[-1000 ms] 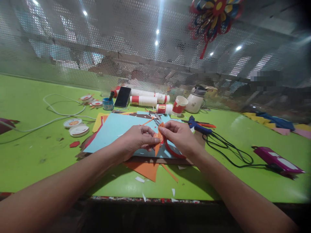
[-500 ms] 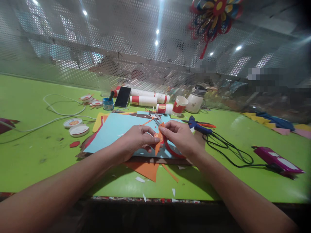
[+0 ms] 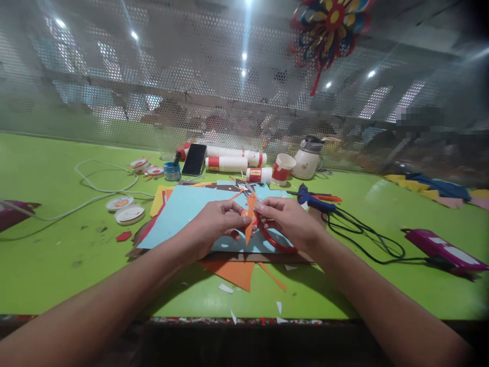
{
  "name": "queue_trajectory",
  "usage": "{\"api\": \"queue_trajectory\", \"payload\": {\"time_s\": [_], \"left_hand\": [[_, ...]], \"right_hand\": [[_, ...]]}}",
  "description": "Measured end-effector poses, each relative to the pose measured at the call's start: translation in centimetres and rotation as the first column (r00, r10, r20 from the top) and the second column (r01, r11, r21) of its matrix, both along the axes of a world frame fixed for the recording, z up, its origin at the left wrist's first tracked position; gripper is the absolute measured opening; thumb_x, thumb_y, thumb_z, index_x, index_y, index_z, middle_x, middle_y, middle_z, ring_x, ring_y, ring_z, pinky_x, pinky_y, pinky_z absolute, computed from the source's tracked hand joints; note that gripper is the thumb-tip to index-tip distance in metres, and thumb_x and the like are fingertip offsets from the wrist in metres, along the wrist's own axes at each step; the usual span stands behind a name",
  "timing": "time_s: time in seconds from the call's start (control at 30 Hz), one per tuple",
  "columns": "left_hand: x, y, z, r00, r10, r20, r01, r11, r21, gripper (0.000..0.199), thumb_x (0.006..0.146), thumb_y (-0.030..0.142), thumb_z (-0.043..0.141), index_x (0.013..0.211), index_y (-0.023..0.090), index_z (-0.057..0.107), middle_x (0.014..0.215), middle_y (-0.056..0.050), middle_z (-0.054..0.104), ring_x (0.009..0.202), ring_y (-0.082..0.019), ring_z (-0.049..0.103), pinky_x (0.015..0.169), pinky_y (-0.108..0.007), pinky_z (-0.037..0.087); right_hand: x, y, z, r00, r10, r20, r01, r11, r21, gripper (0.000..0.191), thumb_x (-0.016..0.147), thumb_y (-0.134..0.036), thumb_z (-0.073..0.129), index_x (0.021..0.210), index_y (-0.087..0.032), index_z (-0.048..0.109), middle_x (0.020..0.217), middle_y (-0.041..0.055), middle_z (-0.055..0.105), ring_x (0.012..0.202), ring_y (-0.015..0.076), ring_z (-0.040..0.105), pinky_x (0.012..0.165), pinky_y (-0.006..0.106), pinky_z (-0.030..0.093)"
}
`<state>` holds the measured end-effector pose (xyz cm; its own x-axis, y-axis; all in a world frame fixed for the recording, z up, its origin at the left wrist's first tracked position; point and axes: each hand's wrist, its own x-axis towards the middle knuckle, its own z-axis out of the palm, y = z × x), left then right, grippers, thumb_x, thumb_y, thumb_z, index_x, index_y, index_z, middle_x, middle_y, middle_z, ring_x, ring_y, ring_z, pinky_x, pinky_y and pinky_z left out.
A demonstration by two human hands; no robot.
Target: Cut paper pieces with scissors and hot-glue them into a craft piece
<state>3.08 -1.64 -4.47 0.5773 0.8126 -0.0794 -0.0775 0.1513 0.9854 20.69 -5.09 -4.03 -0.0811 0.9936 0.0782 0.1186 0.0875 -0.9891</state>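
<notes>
Between thumb and fingers, my left hand (image 3: 225, 219) grips a small pointed orange paper cutout (image 3: 250, 216), with a red printed piece partly hidden behind it. My right hand (image 3: 284, 216) is closed, thumb and index fingertip pinched at the cutout's upper right edge. Under the right hand are red-handled scissors (image 3: 277, 244), their blades toward the back; the hand partly covers them. Both hands are over a light blue paper sheet (image 3: 179, 214) on top of a stack of coloured sheets.
Orange scraps (image 3: 233, 275) lie in front. A blue glue gun (image 3: 313, 199) with a black cord is at the right. Paper cups (image 3: 283, 168), a phone (image 3: 194, 159), a blue jar (image 3: 172, 171) and a white bottle (image 3: 306, 160) stand behind. Round white discs (image 3: 130, 214) are at the left.
The right fingertips have shifted from the cutout's top face to its right edge, showing more of its upper end. The left hand keeps its grip. The view has tilted slightly.
</notes>
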Motion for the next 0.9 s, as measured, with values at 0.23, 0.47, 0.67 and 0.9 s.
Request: {"api": "queue_trajectory", "payload": {"time_s": [0.23, 0.47, 0.67, 0.9], "left_hand": [[-0.09, 0.02, 0.03, 1.0, 0.016, 0.023, -0.016, 1.0, 0.016, 0.029, 0.059, 0.026, 0.081, 0.07, 0.014, 0.056, 0.067, -0.003, 0.066, 0.066, -0.014, 0.06, 0.056, -0.024, 0.043], [-0.06, -0.14, 0.21, 0.999, 0.013, 0.039, -0.015, 0.999, 0.046, 0.027, 0.06, 0.027, 0.081, 0.067, 0.014, 0.057, 0.062, 0.002, 0.06, 0.06, -0.011, 0.054, 0.055, -0.025, 0.041], [-0.11, -0.04, -0.02, 0.999, 0.005, 0.041, -0.007, 0.998, 0.067, 0.03, 0.059, 0.029, 0.082, 0.07, 0.013, 0.059, 0.063, 0.003, 0.057, 0.058, -0.01, 0.053, 0.054, -0.024, 0.041], [0.09, -0.06, 0.07, 1.0, 0.013, 0.024, -0.014, 0.997, 0.081, 0.032, 0.058, 0.031, 0.082, 0.073, 0.013, 0.06, 0.062, 0.003, 0.057, 0.058, -0.01, 0.052, 0.055, -0.024, 0.041]], "right_hand": [[-0.52, -0.61, 0.36, 0.998, 0.059, -0.034, -0.061, 0.996, -0.066, 0.025, 0.074, -0.036, 0.072, 0.066, -0.014, 0.064, 0.061, 0.0002, 0.063, 0.054, 0.0098, 0.053, 0.057, 0.027, 0.041], [-0.04, -0.4, 0.12, 0.991, 0.085, -0.105, -0.095, 0.991, -0.09, 0.025, 0.073, -0.039, 0.074, 0.069, -0.016, 0.064, 0.062, -0.0012, 0.062, 0.055, 0.0106, 0.055, 0.058, 0.027, 0.042], [0.12, -0.16, -0.1, 0.988, 0.095, -0.125, -0.107, 0.99, -0.097, 0.029, 0.069, -0.042, 0.077, 0.068, -0.015, 0.064, 0.064, -0.0008, 0.062, 0.055, 0.0093, 0.054, 0.059, 0.027, 0.045], [0.34, -0.14, -0.11, 0.987, 0.105, -0.125, -0.117, 0.988, -0.097, 0.026, 0.071, -0.039, 0.076, 0.068, -0.015, 0.064, 0.063, -0.0014, 0.062, 0.053, 0.0088, 0.053, 0.059, 0.026, 0.045]]}}
